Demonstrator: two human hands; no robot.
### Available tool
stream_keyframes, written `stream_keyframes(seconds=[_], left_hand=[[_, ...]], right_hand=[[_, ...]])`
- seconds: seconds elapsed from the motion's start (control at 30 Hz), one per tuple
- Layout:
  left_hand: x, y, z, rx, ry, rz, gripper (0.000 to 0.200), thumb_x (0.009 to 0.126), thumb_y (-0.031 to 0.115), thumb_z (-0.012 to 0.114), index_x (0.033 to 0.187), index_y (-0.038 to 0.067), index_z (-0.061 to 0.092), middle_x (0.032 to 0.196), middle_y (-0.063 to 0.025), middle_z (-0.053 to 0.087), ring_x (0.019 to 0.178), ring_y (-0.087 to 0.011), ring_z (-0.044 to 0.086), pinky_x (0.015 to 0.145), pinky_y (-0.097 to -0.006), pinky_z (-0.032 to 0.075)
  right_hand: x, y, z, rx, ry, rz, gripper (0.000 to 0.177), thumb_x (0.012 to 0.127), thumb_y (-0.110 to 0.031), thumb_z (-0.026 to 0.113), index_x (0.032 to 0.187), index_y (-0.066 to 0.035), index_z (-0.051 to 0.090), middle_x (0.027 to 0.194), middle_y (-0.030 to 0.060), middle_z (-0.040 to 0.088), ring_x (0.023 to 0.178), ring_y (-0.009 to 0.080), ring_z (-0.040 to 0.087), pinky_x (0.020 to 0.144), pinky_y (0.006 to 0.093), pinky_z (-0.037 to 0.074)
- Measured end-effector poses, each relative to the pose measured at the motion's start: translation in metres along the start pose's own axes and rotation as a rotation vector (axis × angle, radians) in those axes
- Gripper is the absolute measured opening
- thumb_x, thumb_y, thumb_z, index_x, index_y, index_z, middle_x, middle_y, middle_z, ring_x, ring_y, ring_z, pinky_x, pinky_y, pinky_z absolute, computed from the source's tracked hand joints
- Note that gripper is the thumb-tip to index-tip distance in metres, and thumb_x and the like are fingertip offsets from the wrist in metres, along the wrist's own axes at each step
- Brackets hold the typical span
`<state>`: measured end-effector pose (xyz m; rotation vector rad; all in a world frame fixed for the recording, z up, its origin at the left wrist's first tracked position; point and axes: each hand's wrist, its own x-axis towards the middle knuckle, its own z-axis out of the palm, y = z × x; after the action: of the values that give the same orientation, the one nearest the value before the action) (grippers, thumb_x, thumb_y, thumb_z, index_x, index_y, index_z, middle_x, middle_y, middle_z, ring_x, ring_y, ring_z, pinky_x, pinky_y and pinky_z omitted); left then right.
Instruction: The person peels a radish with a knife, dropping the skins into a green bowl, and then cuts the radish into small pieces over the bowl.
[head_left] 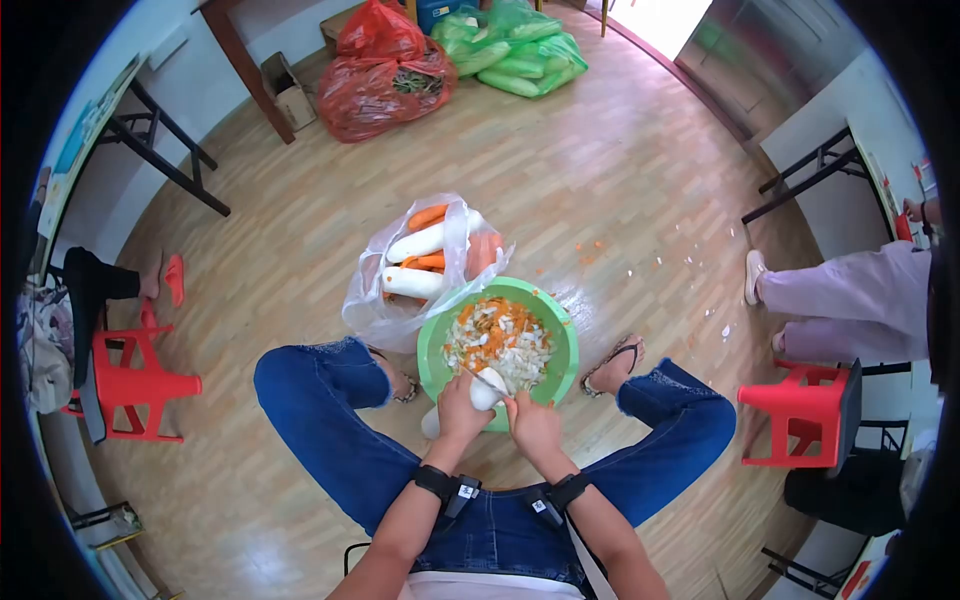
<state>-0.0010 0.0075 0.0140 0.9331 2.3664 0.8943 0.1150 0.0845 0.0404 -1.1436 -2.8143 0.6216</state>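
Over the near rim of a green basin point(567, 345), my left hand point(462, 408) is closed around a white radish point(485, 392). My right hand point(532, 420) is closed at the radish's right side, on the handle end of a knife point(487, 381) whose blade lies across the radish. Chopped white and orange pieces point(500, 340) fill the middle of the basin. Beyond it on the floor, a clear plastic bag point(375, 290) holds whole white radishes point(418, 243) and carrots point(428, 216).
Red bags point(375, 95) and green bags point(520, 60) of vegetables stand at the back. Red stools point(140, 385) flank both sides, with a seated person at the left and another person's legs point(850, 290) at the right. Scraps point(725, 330) dot the floor.
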Motion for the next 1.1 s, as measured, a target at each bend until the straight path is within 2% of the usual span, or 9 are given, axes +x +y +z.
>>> stream_keyframes(seconds=[0.27, 0.33, 0.53, 0.7, 0.77, 0.83, 0.87, 0.93, 1.1], left_hand=[[-0.002, -0.001, 0.003, -0.059, 0.017, -0.038, 0.053, 0.048, 0.013, 0.073, 0.094, 0.005, 0.049, 0.087, -0.0162, 0.056, 0.085, -0.0349, 0.053, 0.072, -0.0415, 0.044], [-0.002, -0.002, 0.005, -0.042, -0.035, -0.062, 0.061, 0.046, 0.015, 0.075, 0.1, 0.004, 0.048, 0.092, -0.016, 0.057, 0.088, -0.0341, 0.054, 0.074, -0.0414, 0.045], [-0.006, 0.003, 0.004, -0.103, -0.035, -0.066, 0.061, 0.047, 0.016, 0.074, 0.101, 0.004, 0.048, 0.092, -0.0165, 0.057, 0.087, -0.0334, 0.055, 0.074, -0.0397, 0.045], [-0.002, 0.014, -0.004, -0.334, 0.026, -0.063, 0.059, 0.05, 0.015, 0.074, 0.102, 0.004, 0.048, 0.092, -0.0153, 0.058, 0.088, -0.0305, 0.057, 0.075, -0.037, 0.046], [-0.002, 0.014, -0.004, -0.391, 0.057, -0.031, 0.058, 0.05, 0.014, 0.074, 0.101, 0.004, 0.048, 0.091, -0.0152, 0.057, 0.088, -0.0317, 0.056, 0.075, -0.0379, 0.045], [-0.002, 0.01, -0.002, -0.358, 0.075, 0.03, 0.06, 0.05, 0.014, 0.073, 0.103, 0.003, 0.047, 0.092, -0.0165, 0.057, 0.088, -0.0332, 0.056, 0.074, -0.0387, 0.045], [0.0, 0.008, -0.001, -0.366, 0.078, 0.029, 0.06, 0.05, 0.014, 0.073, 0.103, 0.003, 0.047, 0.092, -0.0165, 0.057, 0.088, -0.0332, 0.056, 0.074, -0.0387, 0.045], [-0.002, 0.003, -0.001, -0.252, 0.036, -0.035, 0.063, 0.049, 0.013, 0.074, 0.105, 0.003, 0.046, 0.097, -0.0171, 0.055, 0.09, -0.0337, 0.054, 0.076, -0.0392, 0.044], [-0.002, 0.003, -0.002, -0.08, 0.053, -0.023, 0.067, 0.047, 0.014, 0.076, 0.106, 0.004, 0.046, 0.1, -0.0164, 0.054, 0.095, -0.0337, 0.051, 0.08, -0.0404, 0.042]], right_hand=[[0.003, 0.004, 0.011, -0.003, 0.038, -0.008, 0.029, 0.087, -0.032, 0.046, 0.073, -0.007, 0.045, 0.052, 0.0107, 0.054, 0.043, 0.0292, 0.054, 0.039, 0.0394, 0.041], [0.003, 0.006, 0.013, -0.004, 0.029, -0.002, 0.029, 0.087, -0.032, 0.046, 0.073, -0.007, 0.045, 0.052, 0.0106, 0.054, 0.044, 0.0291, 0.054, 0.04, 0.0395, 0.041], [0.002, 0.015, 0.025, 0.043, 0.051, 0.023, 0.028, 0.087, -0.031, 0.045, 0.074, -0.007, 0.048, 0.053, 0.0119, 0.055, 0.048, 0.0298, 0.056, 0.043, 0.0399, 0.043], [-0.002, 0.041, 0.042, -0.029, -0.229, 0.292, 0.038, 0.09, -0.036, 0.033, 0.081, -0.004, 0.051, 0.063, 0.0177, 0.06, 0.057, 0.0338, 0.06, 0.052, 0.0454, 0.046], [0.001, 0.031, 0.032, 0.025, -0.17, 0.31, 0.037, 0.091, -0.035, 0.033, 0.08, -0.005, 0.051, 0.061, 0.0169, 0.059, 0.057, 0.0349, 0.059, 0.053, 0.0458, 0.045], [0.005, 0.022, 0.013, 0.134, 0.005, 0.317, 0.032, 0.09, -0.033, 0.036, 0.078, -0.006, 0.05, 0.058, 0.016, 0.057, 0.055, 0.0352, 0.057, 0.05, 0.0454, 0.044], [0.004, 0.019, 0.004, 0.126, 0.006, 0.314, 0.032, 0.09, -0.033, 0.036, 0.078, -0.006, 0.05, 0.058, 0.016, 0.057, 0.055, 0.0352, 0.057, 0.05, 0.0454, 0.044], [-0.003, 0.01, -0.008, 0.234, 0.097, 0.097, 0.027, 0.089, -0.031, 0.041, 0.079, -0.007, 0.05, 0.053, 0.016, 0.053, 0.052, 0.0336, 0.056, 0.046, 0.0438, 0.042], [-0.003, -0.004, -0.008, 0.154, 0.008, 0.004, 0.027, 0.088, -0.032, 0.043, 0.079, -0.007, 0.048, 0.052, 0.0139, 0.053, 0.048, 0.033, 0.054, 0.044, 0.0429, 0.041]])
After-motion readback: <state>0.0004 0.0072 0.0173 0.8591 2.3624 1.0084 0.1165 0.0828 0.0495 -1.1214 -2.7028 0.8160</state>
